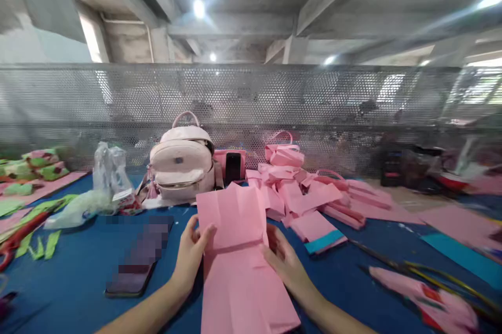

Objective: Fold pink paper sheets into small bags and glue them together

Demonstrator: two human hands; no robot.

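Observation:
A pink creased sheet [235, 219], apparently felt or thick paper, stands partly upright in front of me. Its lower part runs down toward me over the blue table, with fold lines across and along it. At the left edge of the upper panel, my left hand [194, 248] pinches it between thumb and fingers. My right hand [280, 255] grips the right edge near the cross fold, its thumb on the front and its fingers partly hidden behind. Just beyond it lies a pile of pink folded pieces [290, 187], and a pink piece with a blue strip [323, 240] lies nearby.
A phone [133, 261] lies left on the blue table [78, 281]. Behind are a pale backpack [182, 159], an upright phone [232, 168] and plastic bags [110, 172]. Yellow-handled scissors [443, 281] and a pink glue gun [423, 292] lie right. A perforated metal screen [243, 93] stands behind.

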